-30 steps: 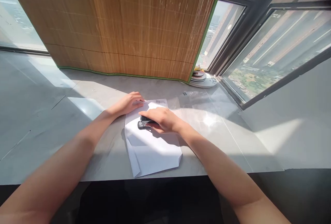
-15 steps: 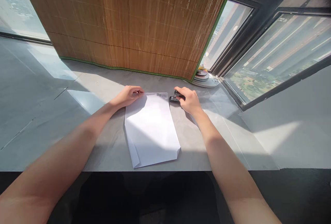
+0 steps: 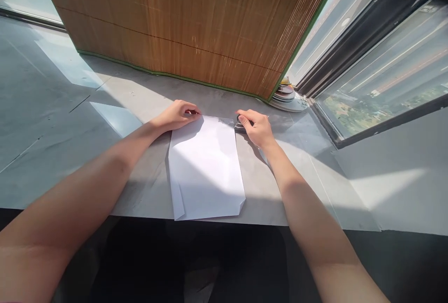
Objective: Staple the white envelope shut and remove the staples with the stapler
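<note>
White paper (image 3: 206,168) lies on the grey surface in front of me, with small dark print by its upper right corner. Its lower left and lower right corners are folded. At the upper left corner, my left hand (image 3: 180,115) pinches the paper between thumb and fingers. My right hand (image 3: 259,128) is wrapped around a black stapler (image 3: 240,127), which meets the paper's upper right edge. Fingers cover much of the stapler, so I cannot tell whether its jaws are pressed together.
A brown bamboo blind (image 3: 196,28) with green edging hangs behind the paper. Stacked plates (image 3: 289,98) stand at the back right corner, beside the dark window frame (image 3: 343,37). The grey counter (image 3: 147,200) ends close to me, and a white wall (image 3: 395,172) rises on the right.
My right hand has brought the stapler up against the paper's upper right edge, closing a small gap. My left hand still holds the upper left corner. The whole view has shifted and tilted slightly.
</note>
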### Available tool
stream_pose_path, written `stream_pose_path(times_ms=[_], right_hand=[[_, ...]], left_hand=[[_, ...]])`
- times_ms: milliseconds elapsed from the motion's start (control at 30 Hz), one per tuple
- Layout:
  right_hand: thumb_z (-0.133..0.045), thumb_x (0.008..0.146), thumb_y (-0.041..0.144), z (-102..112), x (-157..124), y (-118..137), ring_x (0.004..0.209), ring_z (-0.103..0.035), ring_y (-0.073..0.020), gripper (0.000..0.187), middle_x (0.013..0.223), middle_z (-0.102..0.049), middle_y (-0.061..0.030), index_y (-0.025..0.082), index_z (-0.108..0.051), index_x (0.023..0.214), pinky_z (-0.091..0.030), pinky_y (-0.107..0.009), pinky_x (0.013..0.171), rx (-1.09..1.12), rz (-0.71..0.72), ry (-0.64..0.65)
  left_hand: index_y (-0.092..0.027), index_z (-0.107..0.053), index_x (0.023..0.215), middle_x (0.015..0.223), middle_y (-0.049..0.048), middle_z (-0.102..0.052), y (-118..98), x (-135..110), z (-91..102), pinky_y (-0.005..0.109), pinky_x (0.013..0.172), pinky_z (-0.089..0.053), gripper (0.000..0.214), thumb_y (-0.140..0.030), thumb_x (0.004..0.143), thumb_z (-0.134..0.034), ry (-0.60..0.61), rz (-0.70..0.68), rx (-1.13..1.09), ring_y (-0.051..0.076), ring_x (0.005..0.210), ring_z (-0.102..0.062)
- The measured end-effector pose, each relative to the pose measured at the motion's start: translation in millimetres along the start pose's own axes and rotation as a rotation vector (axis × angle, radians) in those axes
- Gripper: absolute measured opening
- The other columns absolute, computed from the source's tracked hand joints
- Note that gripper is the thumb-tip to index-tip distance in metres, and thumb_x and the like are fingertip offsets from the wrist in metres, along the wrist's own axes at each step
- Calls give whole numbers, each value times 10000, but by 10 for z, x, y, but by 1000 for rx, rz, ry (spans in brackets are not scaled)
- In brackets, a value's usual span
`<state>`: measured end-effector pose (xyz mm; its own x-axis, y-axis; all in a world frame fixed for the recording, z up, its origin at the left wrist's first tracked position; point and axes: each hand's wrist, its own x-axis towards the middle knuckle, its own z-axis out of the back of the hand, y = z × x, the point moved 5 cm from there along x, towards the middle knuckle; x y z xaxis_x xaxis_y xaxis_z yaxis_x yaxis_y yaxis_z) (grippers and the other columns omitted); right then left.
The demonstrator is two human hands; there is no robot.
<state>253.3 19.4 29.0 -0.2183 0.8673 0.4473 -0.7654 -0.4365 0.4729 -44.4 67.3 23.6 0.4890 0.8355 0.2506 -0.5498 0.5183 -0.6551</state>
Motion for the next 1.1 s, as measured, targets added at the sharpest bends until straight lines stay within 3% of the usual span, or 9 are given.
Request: stream_pose_path(times_ms=[367,767,1100], right_hand=[[-394,1156,590,-30,-10,96,1070,-702,-292,540,1068,-793,-82,285,-811,1315,-483,-421,988,-117,-9,81],[-451,1143,467,-43,-7,137,1026,-685,-295,421,984,-754,-65,313,-833,1231,-433,-425,952,-187,-20,111],[-438,1149,476,-67,-4,173,1034,-661,-303,422,991,-765,-70,318,-825,1214,-413,-470,995,-209,13,136]], left_hand=[[-249,-870,971,949,65,-813,8,15,-11,366,855,-539,213,-353,890,-703,-22,7,-38,241,907,-698],[-254,-869,960,948,58,-821,27,11,-7,389,855,-528,213,-354,860,-711,-17,2,-53,246,881,-687],[-254,-863,967,945,72,-818,27,22,-11,393,858,-546,241,-404,863,-705,-24,11,-39,260,906,-691]])
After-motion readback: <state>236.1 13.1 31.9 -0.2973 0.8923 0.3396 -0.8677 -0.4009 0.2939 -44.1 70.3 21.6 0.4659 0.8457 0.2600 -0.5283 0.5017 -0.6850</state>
